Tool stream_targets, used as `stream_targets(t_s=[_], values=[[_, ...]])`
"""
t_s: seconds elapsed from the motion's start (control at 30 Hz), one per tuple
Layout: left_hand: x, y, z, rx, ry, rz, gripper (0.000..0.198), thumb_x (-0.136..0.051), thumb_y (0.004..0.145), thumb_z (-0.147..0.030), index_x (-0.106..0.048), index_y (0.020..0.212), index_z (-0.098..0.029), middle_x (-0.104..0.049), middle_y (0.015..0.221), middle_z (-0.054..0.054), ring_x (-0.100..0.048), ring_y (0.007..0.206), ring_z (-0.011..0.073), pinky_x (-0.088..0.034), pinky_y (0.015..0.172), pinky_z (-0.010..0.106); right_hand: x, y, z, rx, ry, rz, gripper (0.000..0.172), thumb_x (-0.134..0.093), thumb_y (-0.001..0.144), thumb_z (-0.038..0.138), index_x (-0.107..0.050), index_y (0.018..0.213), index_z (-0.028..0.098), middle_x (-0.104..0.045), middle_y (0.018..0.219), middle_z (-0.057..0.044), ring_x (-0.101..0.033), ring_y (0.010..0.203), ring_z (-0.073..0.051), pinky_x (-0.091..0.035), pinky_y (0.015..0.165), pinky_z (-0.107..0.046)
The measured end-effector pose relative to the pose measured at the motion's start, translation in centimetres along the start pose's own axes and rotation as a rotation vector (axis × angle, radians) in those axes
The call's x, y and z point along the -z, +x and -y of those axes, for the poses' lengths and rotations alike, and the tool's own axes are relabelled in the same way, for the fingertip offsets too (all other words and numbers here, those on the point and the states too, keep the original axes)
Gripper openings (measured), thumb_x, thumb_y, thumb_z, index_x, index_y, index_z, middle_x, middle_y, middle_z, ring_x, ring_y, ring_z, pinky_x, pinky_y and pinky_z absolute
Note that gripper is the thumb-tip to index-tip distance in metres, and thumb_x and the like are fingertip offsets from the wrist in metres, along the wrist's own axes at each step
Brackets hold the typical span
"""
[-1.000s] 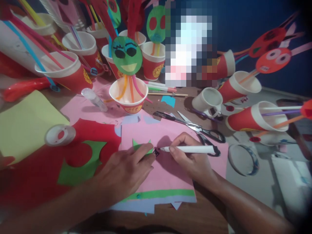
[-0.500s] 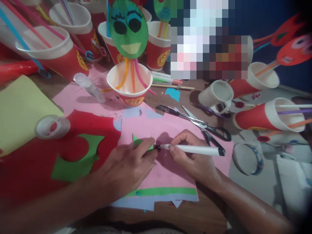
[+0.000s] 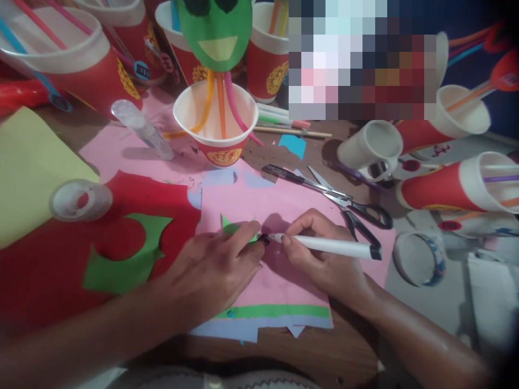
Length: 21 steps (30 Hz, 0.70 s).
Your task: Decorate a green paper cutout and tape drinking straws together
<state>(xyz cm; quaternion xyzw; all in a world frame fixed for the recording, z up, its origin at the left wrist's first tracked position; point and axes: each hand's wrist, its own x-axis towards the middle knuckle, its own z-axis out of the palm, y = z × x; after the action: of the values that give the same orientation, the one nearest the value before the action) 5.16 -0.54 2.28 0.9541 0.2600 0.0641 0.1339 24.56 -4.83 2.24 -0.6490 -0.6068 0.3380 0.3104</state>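
Note:
My right hand (image 3: pixel 330 259) grips a white marker (image 3: pixel 340 247) with a black end, its tip pointing left. The tip meets or nearly meets a small black piece (image 3: pixel 265 239) at the fingertips of my left hand (image 3: pixel 219 262). Those fingers are bent together and press the piece down on the pink paper (image 3: pixel 294 292); its full shape is hidden. A green paper scrap (image 3: pixel 233 225) pokes out behind my left fingers. Farther left, a cut green paper (image 3: pixel 117 275) with a round gap lies on red paper (image 3: pixel 44 265).
Scissors (image 3: pixel 344 202) and a black pen (image 3: pixel 306 181) lie beyond my right hand. A paper cup (image 3: pixel 223 154) holds a green paper face (image 3: pixel 221 40) on straws. Nearby are a glue tube (image 3: pixel 141 129), a tape roll (image 3: pixel 81 200), a white mug (image 3: pixel 368 148) and a bangle (image 3: pixel 419 259).
The view has tilted down slightly, so the cups and green face sit higher in the picture. Both hands keep nearly the same place, with the marker still at the black piece.

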Motion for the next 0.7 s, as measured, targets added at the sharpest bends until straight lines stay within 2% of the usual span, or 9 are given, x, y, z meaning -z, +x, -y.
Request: stream_targets(t_s=[0.17,0.27,0.47,0.57,0.7], values=[[0.1,0.0,0.0,0.004,-0.007,0.033,0.016,-0.048,0.086,-0.014,-0.062,0.091,-0.021,-0.061,0.107,0.002,-0.06,0.061,0.0123,-0.045,0.048,0.029,0.3,0.0,0.0,0.03,0.01,0.019,0.01,-0.057,0.076,0.013,-0.051,0.071,0.019,-0.05,0.05,0.008,-0.037,0.039,-0.004,-0.029,0.036,-0.016],[0.1,0.0,0.0,-0.007,0.001,0.005,0.018,-0.048,0.087,-0.015,-0.062,0.096,-0.021,-0.061,0.107,0.003,-0.059,0.06,0.0125,-0.045,0.047,0.028,0.5,-0.1,0.2,0.037,-0.007,0.024,0.011,-0.056,0.075,0.013,-0.05,0.069,0.019,-0.047,0.049,0.009,-0.034,0.037,-0.004,-0.026,0.035,-0.017],[0.0,-0.1,-0.1,-0.011,0.016,-0.013,0.019,-0.048,0.087,-0.016,-0.063,0.099,-0.019,-0.061,0.107,0.004,-0.058,0.058,0.0114,-0.044,0.045,0.027,0.7,-0.2,0.1,0.034,-0.015,0.033,0.011,-0.056,0.075,0.014,-0.049,0.069,0.02,-0.049,0.049,0.008,-0.038,0.038,-0.005,-0.028,0.036,-0.018],[0.2,-0.1,-0.1,0.0,0.02,0.007,0.019,-0.047,0.088,-0.016,-0.062,0.099,-0.02,-0.06,0.109,0.004,-0.06,0.061,0.0119,-0.045,0.047,0.027,0.7,-0.3,-0.4,0.009,0.085,0.026,0.01,-0.057,0.078,0.017,-0.051,0.071,0.02,-0.051,0.051,0.007,-0.04,0.039,-0.006,-0.03,0.036,-0.018],[0.4,-0.1,0.0,-0.006,0.022,0.003,0.018,-0.05,0.088,-0.019,-0.061,0.102,-0.02,-0.061,0.111,0.004,-0.063,0.066,0.0128,-0.048,0.052,0.027,0.7,-0.5,-1.3,-0.058,0.309,-0.048,0.013,-0.058,0.083,0.024,-0.052,0.073,0.02,-0.055,0.054,0.005,-0.046,0.043,-0.008,-0.035,0.039,-0.018]])
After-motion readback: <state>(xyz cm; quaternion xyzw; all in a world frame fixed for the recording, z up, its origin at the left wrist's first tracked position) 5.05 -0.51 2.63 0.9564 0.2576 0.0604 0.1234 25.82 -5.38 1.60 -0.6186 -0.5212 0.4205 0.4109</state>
